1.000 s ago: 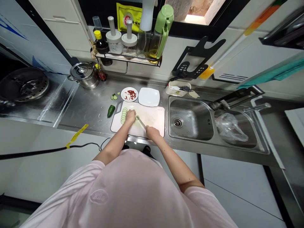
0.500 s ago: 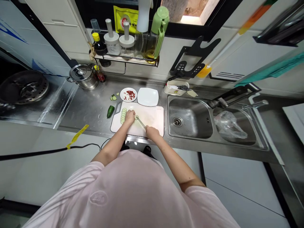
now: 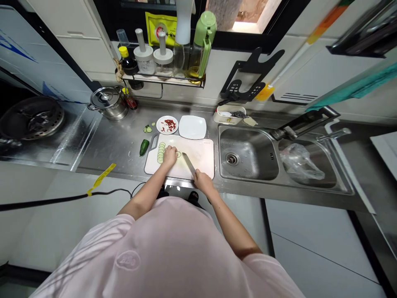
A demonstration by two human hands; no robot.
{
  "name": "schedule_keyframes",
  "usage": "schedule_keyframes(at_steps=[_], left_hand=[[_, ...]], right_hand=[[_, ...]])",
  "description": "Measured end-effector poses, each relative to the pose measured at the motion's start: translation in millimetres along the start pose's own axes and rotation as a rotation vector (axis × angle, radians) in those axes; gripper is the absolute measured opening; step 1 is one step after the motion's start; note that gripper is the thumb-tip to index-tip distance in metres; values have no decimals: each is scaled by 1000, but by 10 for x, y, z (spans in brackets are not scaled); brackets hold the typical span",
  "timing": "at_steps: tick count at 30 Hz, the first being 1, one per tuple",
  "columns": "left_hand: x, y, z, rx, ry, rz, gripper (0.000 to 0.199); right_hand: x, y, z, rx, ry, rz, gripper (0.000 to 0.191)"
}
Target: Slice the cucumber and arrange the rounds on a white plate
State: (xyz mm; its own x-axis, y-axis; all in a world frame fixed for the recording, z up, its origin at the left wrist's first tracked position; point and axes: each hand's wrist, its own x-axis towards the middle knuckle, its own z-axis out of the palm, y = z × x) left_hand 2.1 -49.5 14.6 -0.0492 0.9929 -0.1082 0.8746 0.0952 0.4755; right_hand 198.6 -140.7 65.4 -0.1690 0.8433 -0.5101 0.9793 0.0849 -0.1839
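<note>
My right hand [image 3: 202, 181] is closed round the handle of a knife [image 3: 188, 163], whose blade points up and left over the white cutting board [image 3: 201, 153]. On the board's left half, my left hand [image 3: 170, 155] has its fingers bent together; what is under them is too small to make out. A pale green slice [image 3: 178, 154] lies just right of those fingers, apart from the blade. Beside my left hand stands a column of overlapping cucumber slices [image 3: 161, 152]. A dark green cucumber piece [image 3: 144, 147] rests on the counter left of the board.
Behind the board are a plate with chopped red bits [image 3: 167, 125] and a bare white plate [image 3: 192, 127]. Small green scraps [image 3: 147, 129] lie nearby. A lidded pot [image 3: 109, 103] stands back left. The sink [image 3: 248, 153] is at the right, with a utensil box [image 3: 230, 114] behind.
The knife has moved right, away from my left hand and the slice, with my right hand shifting slightly right and down. My left hand has barely moved.
</note>
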Motion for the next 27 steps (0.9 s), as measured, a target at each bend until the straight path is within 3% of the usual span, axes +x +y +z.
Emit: schedule_keyframes(at_steps=[6, 12, 20, 27], left_hand=[[30, 51, -51, -87, -23, -81, 9], [-112, 14, -38, -366, 3, -156, 8], [-526, -375, -137, -471, 69, -260, 9], [-618, -720, -219, -448, 133, -311, 10]], right_hand=[[-51, 114, 82, 70, 41, 60, 31], [10, 200, 116, 118, 91, 66, 33], [86, 290, 110, 178, 143, 118, 36], [140, 355, 95, 219, 173, 145, 35]])
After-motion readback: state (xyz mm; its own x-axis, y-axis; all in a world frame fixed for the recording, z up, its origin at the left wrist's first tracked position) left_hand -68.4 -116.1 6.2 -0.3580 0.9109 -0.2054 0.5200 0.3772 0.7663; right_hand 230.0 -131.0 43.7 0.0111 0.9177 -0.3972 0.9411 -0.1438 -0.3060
